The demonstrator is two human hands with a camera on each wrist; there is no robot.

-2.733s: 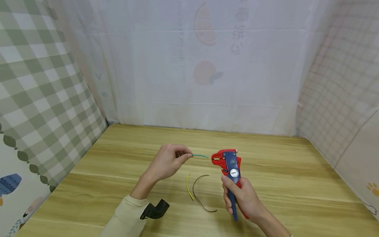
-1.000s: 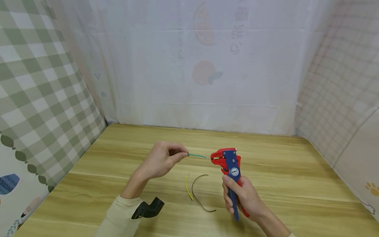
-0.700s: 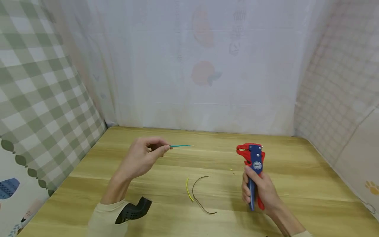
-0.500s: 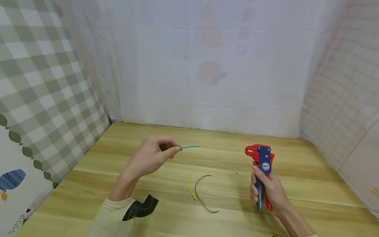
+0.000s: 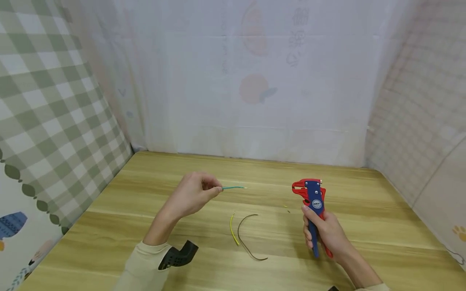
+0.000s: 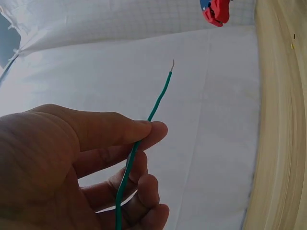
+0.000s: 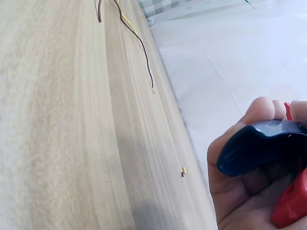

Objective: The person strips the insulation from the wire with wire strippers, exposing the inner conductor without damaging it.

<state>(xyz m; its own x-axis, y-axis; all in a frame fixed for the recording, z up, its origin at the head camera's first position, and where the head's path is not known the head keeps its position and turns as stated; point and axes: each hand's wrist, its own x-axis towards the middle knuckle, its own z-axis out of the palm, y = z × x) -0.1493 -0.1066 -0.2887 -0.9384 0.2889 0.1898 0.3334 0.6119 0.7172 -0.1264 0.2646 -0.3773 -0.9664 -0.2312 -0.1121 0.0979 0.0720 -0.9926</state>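
Observation:
Between thumb and forefinger my left hand [image 5: 193,194] pinches a green wire [image 6: 160,96]; its bare copper tip [image 6: 173,64] points away from the fingers. The rest of the wire runs down across the palm in the left wrist view. My right hand [image 5: 325,230] grips red and blue wire strippers [image 5: 314,198] by the handles, upright over the right side of the table. Their red jaws stand a little apart, and a wide gap separates them from the green wire. In the right wrist view the blue handle [image 7: 259,148] lies inside the curled fingers.
On the wooden table [image 5: 182,258] lie a short yellow wire [image 5: 233,230] and a curved brown wire [image 5: 244,240], side by side. Tiny yellow and brown insulation scraps [image 7: 184,170] lie farther right. White sheeting [image 5: 204,101] hangs behind, checked cloth [image 5: 54,105] at the left.
The green wire's tip was at the stripper jaws; now the two are well apart. My right hand moved right with the strippers, my left hand left with the wire. The small scraps came into view.

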